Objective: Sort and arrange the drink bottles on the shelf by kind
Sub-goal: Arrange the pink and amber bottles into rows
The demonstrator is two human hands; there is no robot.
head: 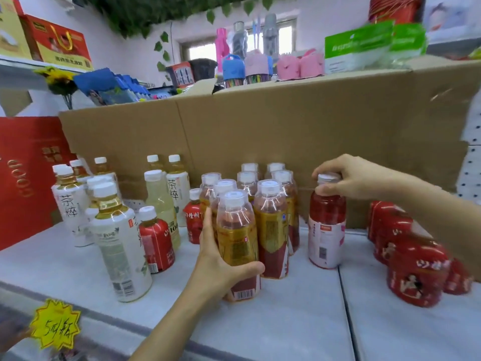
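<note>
Left of my left hand (pixel 216 261), the white-labelled tea bottles (pixel 69 204) read 茶粹, and a pale bottle (pixel 162 204) nearer my fingers shows 100. Below my left wrist, a yellow star tag (pixel 55 324) says 5元/瓶. I cannot read the print on the gold-labelled bottle (pixel 238 230) I grip, nor on the red bottle (pixel 326 212) under my right hand (pixel 346 175).

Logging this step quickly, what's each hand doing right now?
Left hand: closed round the front gold-label bottle.
Right hand: closed on the cap of the white-label red bottle.

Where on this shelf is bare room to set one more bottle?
Free: the front strip of the shelf before the gold-label bottles; the gap between the red bottle under the right hand and the red items. Crowded: between the white tea bottles and the gold-label bottles.
</note>
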